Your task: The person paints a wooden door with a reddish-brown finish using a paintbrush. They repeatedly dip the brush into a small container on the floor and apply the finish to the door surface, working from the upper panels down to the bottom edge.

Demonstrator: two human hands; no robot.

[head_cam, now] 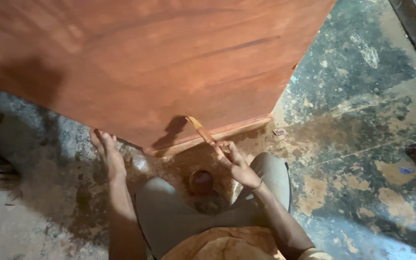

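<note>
My right hand [234,161] is closed around the handle of a thin, stain-covered brush [201,130], its tip laid against the lower edge of the big reddish-brown wooden cabinet [145,67]. My left hand [106,151], fingers straight and holding nothing, presses on the cabinet's bottom corner. A small round bowl of brown stain [201,182] sits between my knees on the blotched concrete floor [362,120].

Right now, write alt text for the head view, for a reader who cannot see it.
A right hand holds a brush against a reddish-brown wooden panel, while the left hand steadies its lower edge. A small round pot sits on the stained concrete floor between the crouching person's knees.
</note>
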